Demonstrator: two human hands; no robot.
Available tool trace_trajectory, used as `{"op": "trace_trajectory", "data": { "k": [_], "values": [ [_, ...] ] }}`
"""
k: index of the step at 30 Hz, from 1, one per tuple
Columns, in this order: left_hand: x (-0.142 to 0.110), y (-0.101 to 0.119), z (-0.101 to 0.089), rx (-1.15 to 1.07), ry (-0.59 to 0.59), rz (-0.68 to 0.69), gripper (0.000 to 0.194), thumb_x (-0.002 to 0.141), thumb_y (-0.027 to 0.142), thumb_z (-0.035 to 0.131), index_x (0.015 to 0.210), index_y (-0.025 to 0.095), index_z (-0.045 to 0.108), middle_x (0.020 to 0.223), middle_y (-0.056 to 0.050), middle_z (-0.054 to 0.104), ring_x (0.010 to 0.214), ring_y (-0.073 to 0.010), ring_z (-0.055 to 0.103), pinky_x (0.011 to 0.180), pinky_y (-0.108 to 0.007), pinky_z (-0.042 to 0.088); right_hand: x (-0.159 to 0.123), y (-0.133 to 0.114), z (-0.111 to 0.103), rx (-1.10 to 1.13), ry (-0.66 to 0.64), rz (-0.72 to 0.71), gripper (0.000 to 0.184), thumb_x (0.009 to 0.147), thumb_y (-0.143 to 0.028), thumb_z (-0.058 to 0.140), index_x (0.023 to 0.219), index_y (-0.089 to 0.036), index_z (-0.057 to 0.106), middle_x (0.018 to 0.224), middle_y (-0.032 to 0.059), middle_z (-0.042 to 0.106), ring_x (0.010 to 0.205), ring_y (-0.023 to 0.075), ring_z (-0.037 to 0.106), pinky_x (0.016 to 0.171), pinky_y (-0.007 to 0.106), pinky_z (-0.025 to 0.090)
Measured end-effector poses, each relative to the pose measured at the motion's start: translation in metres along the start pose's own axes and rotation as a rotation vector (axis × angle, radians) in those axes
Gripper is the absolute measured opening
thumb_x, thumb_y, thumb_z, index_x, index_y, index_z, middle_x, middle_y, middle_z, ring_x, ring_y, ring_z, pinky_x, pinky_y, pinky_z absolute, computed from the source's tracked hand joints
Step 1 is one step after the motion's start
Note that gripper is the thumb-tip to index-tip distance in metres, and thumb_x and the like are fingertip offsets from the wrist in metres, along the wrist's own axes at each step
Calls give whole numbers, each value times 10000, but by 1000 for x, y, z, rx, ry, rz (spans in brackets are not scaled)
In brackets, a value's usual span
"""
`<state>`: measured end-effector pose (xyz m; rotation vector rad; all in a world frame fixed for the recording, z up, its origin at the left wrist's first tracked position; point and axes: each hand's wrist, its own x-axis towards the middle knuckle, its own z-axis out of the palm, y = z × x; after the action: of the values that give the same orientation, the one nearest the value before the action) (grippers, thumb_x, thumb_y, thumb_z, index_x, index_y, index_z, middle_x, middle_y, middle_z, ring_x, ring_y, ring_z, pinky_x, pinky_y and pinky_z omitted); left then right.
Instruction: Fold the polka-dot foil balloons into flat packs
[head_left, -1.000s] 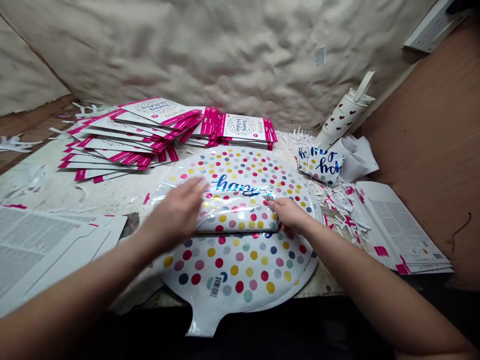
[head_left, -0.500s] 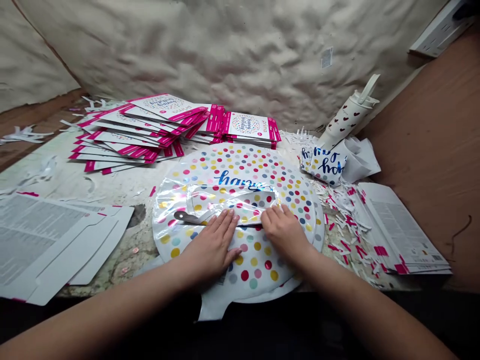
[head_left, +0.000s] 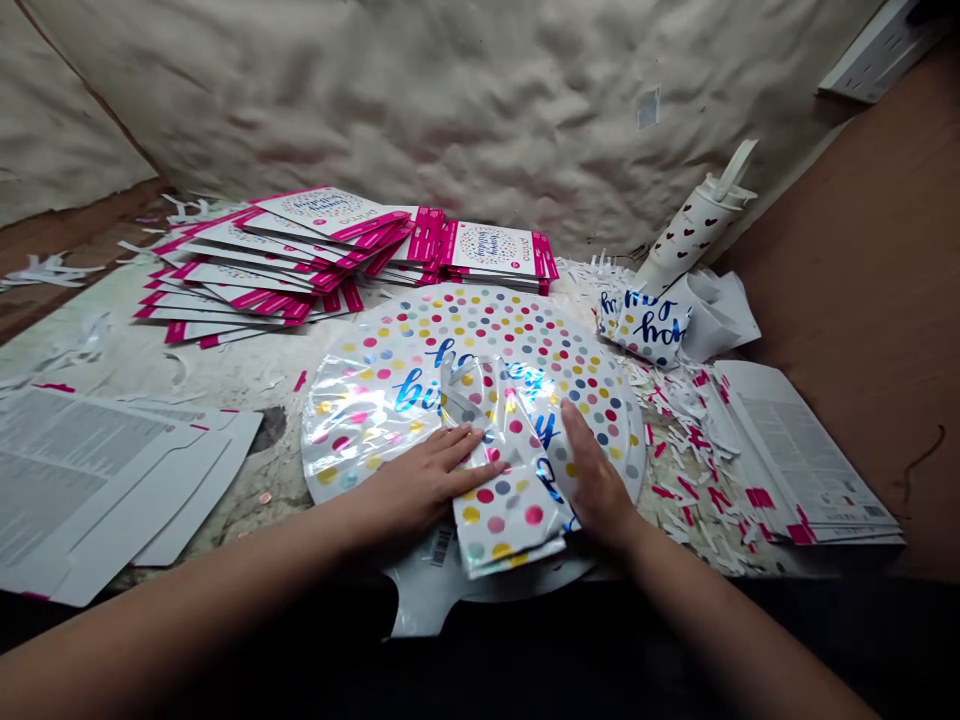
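We see the left hand flat on the folded balloon. The right hand, apart, stands straight-fingered beside it. Under both lies a round balloon.

At the bench's front left, printed cardboard sheets run out of view, their text illegible, while the left hand partly covers a folded foil balloon.

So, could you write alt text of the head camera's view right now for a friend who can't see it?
A person's left fingers lie on a folded dotted foil piece atop a round dotted balloon, with the right fingers at the piece's right edge. Pink-edged packets are stacked behind; a heart-patterned bottle is back right, paper scraps nearer.
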<state>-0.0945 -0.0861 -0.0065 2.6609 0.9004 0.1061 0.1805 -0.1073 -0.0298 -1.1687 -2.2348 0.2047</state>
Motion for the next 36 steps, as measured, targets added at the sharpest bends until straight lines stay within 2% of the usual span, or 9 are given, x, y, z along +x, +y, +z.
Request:
{"op": "trace_trajectory", "data": {
  "k": [4, 7, 10, 16, 21, 24, 27, 32, 36],
  "values": [
    [-3, 0, -1, 6, -47, 120, 597, 845, 155, 448, 1383, 362, 291, 1485, -34, 198, 1345, -281, 221, 1089, -478, 220, 17, -2, -9, -92, -271, -463, 506, 872, -109, 441, 1335, -306, 387, 1363, 27, 459, 1316, 208, 318, 1083, 484, 253],
    [-9, 3, 1, 23, -25, 123, 530, 849, 156, 422, 1369, 236, 366, 1430, -99, 341, 1316, -288, 300, 1078, -475, 251, 26, -4, -17, 16, -491, -448, 417, 864, -120, 466, 1238, -297, 511, 1262, -4, 562, 1219, 193, 465, 1063, 452, 292],
    [-10, 5, -2, -116, 49, 20, 416, 854, 176, 385, 1244, 187, 529, 1267, -100, 548, 1189, -254, 475, 1035, -411, 344, 36, -4, -21, 233, -587, -197, 423, 780, -93, 521, 1152, -282, 592, 1172, 3, 628, 1114, 212, 560, 986, 441, 382],
    [26, -9, -35, -807, -43, -705, 248, 801, 415, 512, 771, 193, 618, 697, -10, 669, 640, -170, 628, 569, -246, 495, 79, 8, -10, 563, -608, 705, 228, 807, -361, 563, 835, -157, 660, 679, 27, 685, 529, 147, 613, 491, 257, 501],
    [50, -18, -39, -1059, -125, -1043, 272, 797, 398, 530, 650, 175, 481, 509, -1, 584, 444, -112, 546, 483, -216, 448, 100, 10, -5, 365, -414, 834, 341, 893, -424, 404, 924, -151, 606, 774, 76, 663, 556, 152, 605, 521, 291, 503],
    [50, -18, -36, -1058, -121, -1026, 271, 800, 384, 516, 639, 176, 452, 518, -3, 583, 481, -123, 577, 541, -242, 481, 100, -8, 5, 100, -241, 505, 347, 934, -345, 308, 1063, -162, 574, 1031, 114, 640, 908, 207, 614, 786, 352, 492],
    [46, -17, -46, -1016, -155, -995, 288, 783, 404, 526, 620, 171, 477, 527, -22, 594, 515, -154, 598, 572, -273, 487, 101, -24, 26, -98, -363, 205, 410, 926, -287, 318, 1272, -124, 464, 1355, 127, 451, 1267, 251, 376, 1038, 422, 305],
    [36, -25, -61, -144, 63, -503, 340, 813, 457, 470, 817, 159, 633, 895, -125, 678, 921, -273, 612, 815, -368, 452, 102, -26, 48, -160, -529, 230, 621, 913, -488, 258, 1440, -167, 180, 1511, 44, 124, 1385, 261, 65, 1111, 470, 73],
    [30, -40, -40, 28, -30, -238, 753, 729, 564, 561, 1321, 128, 399, 1418, -177, 341, 1305, -317, 305, 1050, -467, 254, 100, -24, 47, -157, -537, 233, 620, 915, -493, 229, 1445, -181, 157, 1515, 27, 92, 1388, 239, 43, 1115, 444, 44]
  ]
}}
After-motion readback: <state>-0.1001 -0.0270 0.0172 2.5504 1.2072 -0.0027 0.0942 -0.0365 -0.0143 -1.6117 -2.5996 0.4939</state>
